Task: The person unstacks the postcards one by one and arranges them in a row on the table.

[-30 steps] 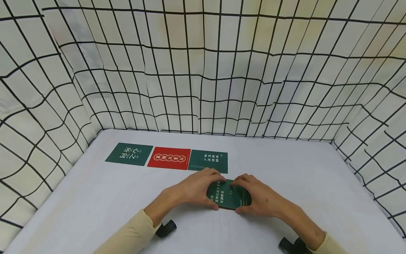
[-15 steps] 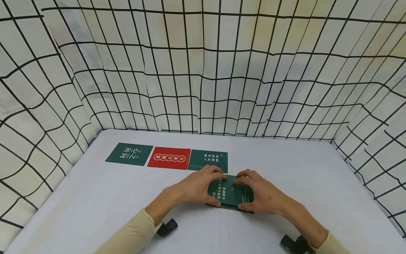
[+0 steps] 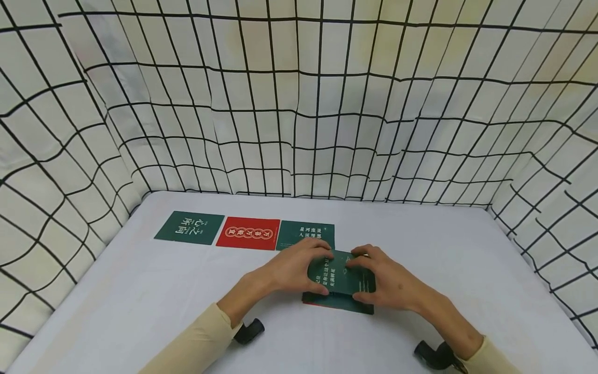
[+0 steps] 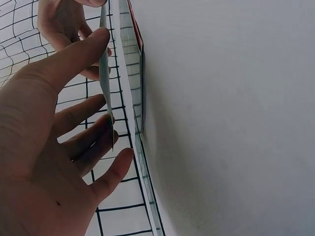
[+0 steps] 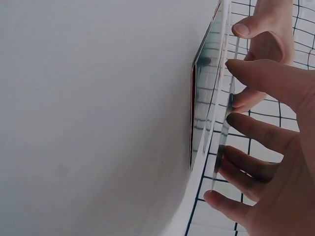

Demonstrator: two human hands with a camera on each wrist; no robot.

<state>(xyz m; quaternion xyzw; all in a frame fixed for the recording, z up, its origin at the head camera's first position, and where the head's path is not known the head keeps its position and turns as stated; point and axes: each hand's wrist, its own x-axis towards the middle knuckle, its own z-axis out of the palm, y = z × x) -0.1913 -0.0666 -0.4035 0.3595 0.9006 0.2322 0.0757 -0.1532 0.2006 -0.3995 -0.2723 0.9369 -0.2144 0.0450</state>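
My left hand point(image 3: 291, 269) and right hand point(image 3: 394, 280) hold a dark green card point(image 3: 343, 278) with white lettering by its two sides, thumbs near and fingers at the far edge. Both wrist views show this card point(image 4: 104, 73) almost edge-on, raised off what lies below. Beneath it a small stack of cards point(image 3: 338, 303), green on top with a red edge showing, rests on the table. Most of that stack is hidden by the held card in the head view; its side point(image 5: 193, 113) shows in the right wrist view.
Farther back lie a green card point(image 3: 189, 227), a red card point(image 3: 248, 233) and another green card point(image 3: 306, 235) in a row on the white table point(image 3: 448, 259). White walls with black netting point(image 3: 299, 130) surround the table's back and sides.
The top green card has come up off the stack and moved slightly away from me, both hands going with it. More of the stack shows below its near edge. The row stays put.
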